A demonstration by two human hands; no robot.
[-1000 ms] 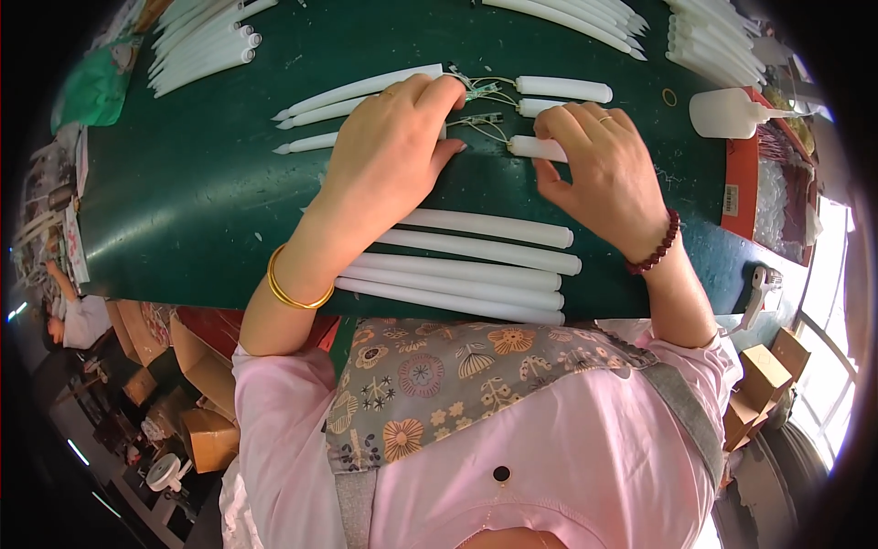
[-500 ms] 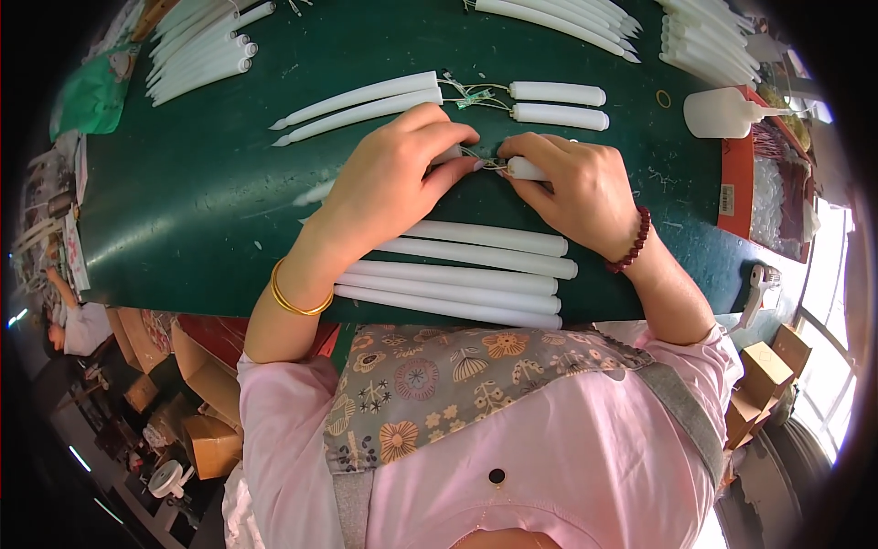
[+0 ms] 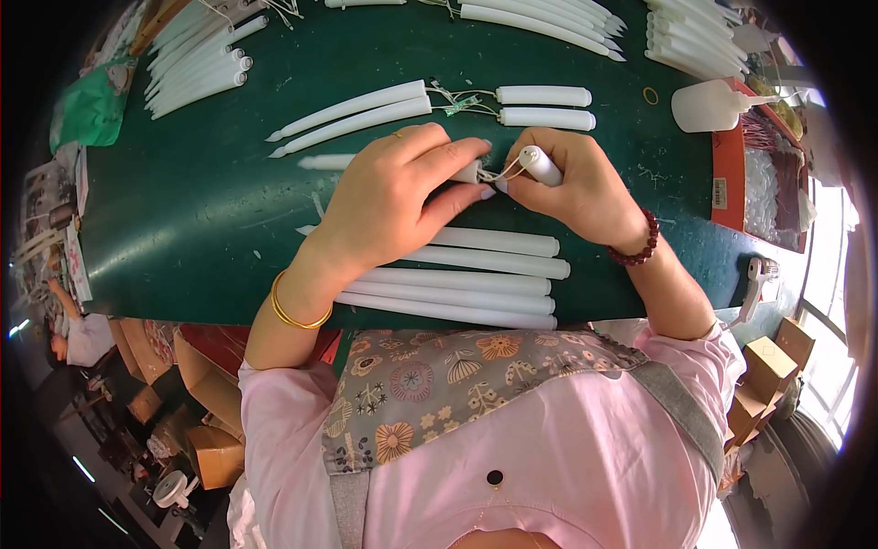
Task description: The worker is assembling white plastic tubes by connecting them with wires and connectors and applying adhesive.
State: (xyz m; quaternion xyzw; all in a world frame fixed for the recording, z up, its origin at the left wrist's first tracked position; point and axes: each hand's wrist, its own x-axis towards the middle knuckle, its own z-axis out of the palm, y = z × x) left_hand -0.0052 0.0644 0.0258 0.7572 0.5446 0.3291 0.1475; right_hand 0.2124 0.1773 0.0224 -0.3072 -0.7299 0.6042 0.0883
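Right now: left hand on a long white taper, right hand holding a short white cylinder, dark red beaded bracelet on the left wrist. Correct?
Wrong wrist: the head view shows the dark red beaded bracelet on the right one. The rest stands: left hand on a long white taper, right hand holding a short white cylinder.

No words can be read. A white label (image 3: 720, 194) is stuck on the red box's (image 3: 729, 160) side, its print too tiny.
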